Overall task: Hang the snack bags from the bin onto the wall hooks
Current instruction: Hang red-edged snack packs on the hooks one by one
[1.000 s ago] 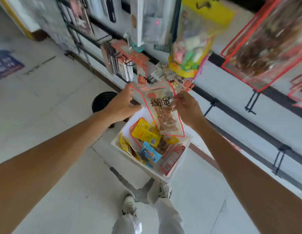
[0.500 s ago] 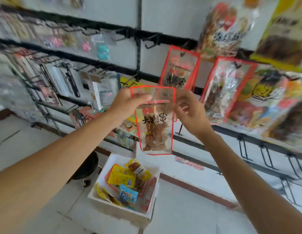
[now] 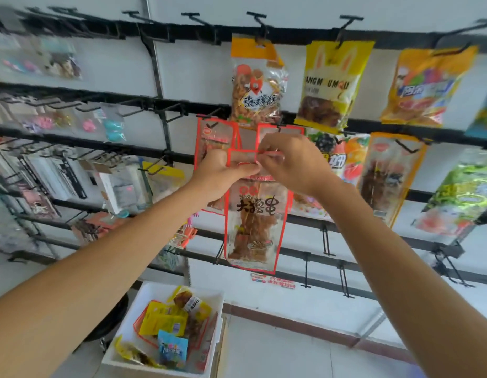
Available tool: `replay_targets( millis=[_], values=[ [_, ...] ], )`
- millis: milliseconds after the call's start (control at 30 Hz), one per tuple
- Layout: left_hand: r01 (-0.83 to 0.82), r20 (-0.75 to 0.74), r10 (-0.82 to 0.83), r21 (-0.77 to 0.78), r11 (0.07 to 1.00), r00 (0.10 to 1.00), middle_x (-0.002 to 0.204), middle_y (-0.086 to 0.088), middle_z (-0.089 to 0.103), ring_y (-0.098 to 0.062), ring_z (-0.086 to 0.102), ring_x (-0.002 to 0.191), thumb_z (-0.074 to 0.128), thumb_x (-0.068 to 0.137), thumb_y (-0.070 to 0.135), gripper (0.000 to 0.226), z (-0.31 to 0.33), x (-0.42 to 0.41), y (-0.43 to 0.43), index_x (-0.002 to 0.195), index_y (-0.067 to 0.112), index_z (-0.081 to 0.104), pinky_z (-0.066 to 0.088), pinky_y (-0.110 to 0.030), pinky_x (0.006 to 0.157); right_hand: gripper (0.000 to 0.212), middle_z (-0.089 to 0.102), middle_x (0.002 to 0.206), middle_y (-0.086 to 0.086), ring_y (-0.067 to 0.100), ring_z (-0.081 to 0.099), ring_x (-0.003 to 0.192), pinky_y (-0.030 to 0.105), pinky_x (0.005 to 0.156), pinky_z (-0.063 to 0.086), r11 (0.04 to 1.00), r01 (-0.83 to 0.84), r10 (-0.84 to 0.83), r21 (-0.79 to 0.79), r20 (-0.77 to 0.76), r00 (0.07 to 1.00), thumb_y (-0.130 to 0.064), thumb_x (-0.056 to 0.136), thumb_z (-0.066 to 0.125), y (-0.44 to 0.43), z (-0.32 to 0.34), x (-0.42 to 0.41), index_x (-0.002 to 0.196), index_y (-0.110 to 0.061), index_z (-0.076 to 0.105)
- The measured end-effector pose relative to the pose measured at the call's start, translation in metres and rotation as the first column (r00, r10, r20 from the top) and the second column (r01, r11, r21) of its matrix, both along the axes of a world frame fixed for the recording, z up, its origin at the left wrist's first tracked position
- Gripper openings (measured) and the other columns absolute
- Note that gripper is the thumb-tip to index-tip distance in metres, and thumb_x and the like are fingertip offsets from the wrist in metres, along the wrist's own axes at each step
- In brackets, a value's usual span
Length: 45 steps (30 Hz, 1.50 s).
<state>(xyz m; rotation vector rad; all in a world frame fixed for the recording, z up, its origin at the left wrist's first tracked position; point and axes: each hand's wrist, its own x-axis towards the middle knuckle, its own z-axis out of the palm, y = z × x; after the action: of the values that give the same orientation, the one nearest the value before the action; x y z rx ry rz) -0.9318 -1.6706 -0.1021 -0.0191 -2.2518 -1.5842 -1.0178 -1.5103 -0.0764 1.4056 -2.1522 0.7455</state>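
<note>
At far left, blurred packets [image 3: 111,126] hang on black wall hooks. Below, a white bin [image 3: 144,298] sits on the floor by the wall, with more snack bags [image 3: 166,320] piled inside. The left hand [image 3: 220,173] is raised to the rack, its fingers curled and pinching the top left of a clear red-edged snack bag [image 3: 254,222]. This bag hangs upright in front of the rack, well above the bin, overlapping a similar hung bag [image 3: 213,137]. The right hand [image 3: 288,162] pinches the bag's top edge from the right. Whether the top has caught a hook cannot be told, since the hands hide it. Further right hang an orange-topped bag [image 3: 257,85] and a yellow bag [image 3: 329,85].
</note>
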Motion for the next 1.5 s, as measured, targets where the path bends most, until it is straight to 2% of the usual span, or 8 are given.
replay_targets(
  millis=[200, 467, 533, 633, 967, 1133, 1300, 1500],
  values=[
    [-0.041, -0.012, 0.040, -0.063, 0.997, 0.999, 0.081, 0.007, 0.071, 0.006, 0.065, 0.073, 0.073, 0.086, 0.016, 0.002, 0.006, -0.017, 0.010, 0.087, 0.017, 0.073, 0.044, -0.005, 0.066, 0.010, 0.064, 0.081, -0.008, 0.013, 0.060, 0.074, 0.032, 0.067, 0.049, 0.998, -0.007, 0.011, -0.062, 0.071, 0.997, -0.022, 0.086, 0.059, 0.023, 0.009, -0.018, 0.085, -0.017, 0.067],
    [-0.061, -0.074, 0.042, -0.269, 0.961, 0.996, 0.101, 0.005, 0.071, -0.011, 0.067, 0.088, 0.069, 0.088, 0.034, 0.029, -0.001, -0.052, -0.014, 0.115, 0.024, 0.068, 0.052, -0.032, 0.080, 0.008, 0.058, 0.073, -0.014, -0.003, 0.055, 0.066, 0.008, 0.063, 0.038, 0.996, 0.072, -0.059, -0.057, 0.198, 0.978, -0.013, 0.091, 0.062, 0.008, 0.004, -0.045, 0.084, -0.014, 0.066],
    [-0.113, -0.149, 0.049, -0.456, 0.883, 0.988, 0.107, 0.000, 0.068, -0.026, 0.066, 0.090, 0.063, 0.092, 0.031, 0.041, -0.003, -0.058, -0.023, 0.132, 0.030, 0.052, 0.054, -0.040, 0.078, 0.009, 0.061, 0.071, -0.011, 0.001, 0.057, 0.064, 0.013, 0.061, 0.043, 0.991, 0.115, -0.095, -0.067, 0.247, 0.964, -0.013, 0.091, 0.061, 0.007, 0.002, -0.053, 0.083, -0.016, 0.064],
    [-0.109, -0.277, -0.061, -0.559, 0.822, 0.959, 0.129, 0.003, 0.058, -0.017, 0.059, 0.111, 0.060, 0.094, 0.020, 0.051, -0.007, -0.066, -0.035, 0.142, 0.023, 0.042, 0.048, -0.021, 0.091, 0.012, 0.065, 0.071, -0.008, 0.006, 0.062, 0.064, 0.011, 0.060, 0.044, 0.979, 0.183, -0.150, -0.087, 0.294, 0.944, -0.014, 0.093, 0.058, 0.004, 0.000, -0.064, 0.083, -0.019, 0.062],
    [-0.327, -0.401, -0.310, -0.907, 0.264, 0.862, 0.156, -0.016, 0.027, -0.033, 0.020, 0.146, 0.057, 0.083, 0.013, 0.061, -0.043, -0.111, -0.059, 0.143, 0.013, 0.046, 0.010, -0.050, 0.120, 0.009, 0.057, 0.072, -0.017, -0.023, 0.051, 0.072, 0.000, 0.063, 0.033, 0.933, 0.320, -0.271, -0.166, 0.259, 0.927, -0.012, 0.093, 0.060, -0.016, -0.016, -0.096, 0.089, -0.009, 0.067],
    [-0.354, -0.398, -0.257, -0.913, 0.203, 0.880, 0.161, -0.015, 0.019, -0.032, 0.014, 0.149, 0.052, 0.086, 0.017, 0.067, -0.040, -0.127, -0.063, 0.151, 0.017, 0.034, 0.011, -0.055, 0.120, 0.012, 0.069, 0.080, 0.000, -0.008, 0.059, 0.073, 0.006, 0.066, 0.038, 0.937, 0.298, -0.233, -0.185, 0.304, 0.924, -0.016, 0.094, 0.059, -0.021, -0.017, -0.110, 0.091, -0.008, 0.067],
    [-0.356, -0.388, -0.272, -0.921, 0.158, 0.881, 0.159, -0.014, 0.024, -0.033, 0.016, 0.149, 0.053, 0.089, 0.020, 0.066, -0.034, -0.142, -0.065, 0.152, 0.019, 0.032, 0.011, -0.056, 0.119, 0.011, 0.068, 0.075, -0.004, 0.011, 0.065, 0.069, 0.035, 0.068, 0.054, 0.945, 0.308, -0.261, -0.109, 0.316, 0.912, -0.020, 0.094, 0.058, -0.026, -0.018, -0.121, 0.093, -0.013, 0.067],
    [-0.329, -0.344, -0.243, -0.939, 0.103, 0.907, 0.158, -0.013, 0.027, -0.031, 0.019, 0.147, 0.054, 0.088, 0.024, 0.068, -0.033, -0.158, -0.065, 0.152, 0.019, 0.031, 0.007, -0.052, 0.121, 0.011, 0.067, 0.076, -0.004, 0.014, 0.064, 0.068, 0.036, 0.067, 0.053, 0.930, 0.354, -0.302, -0.099, 0.343, 0.889, -0.019, 0.094, 0.059, -0.032, -0.023, -0.132, 0.096, -0.011, 0.066]
  ],
)
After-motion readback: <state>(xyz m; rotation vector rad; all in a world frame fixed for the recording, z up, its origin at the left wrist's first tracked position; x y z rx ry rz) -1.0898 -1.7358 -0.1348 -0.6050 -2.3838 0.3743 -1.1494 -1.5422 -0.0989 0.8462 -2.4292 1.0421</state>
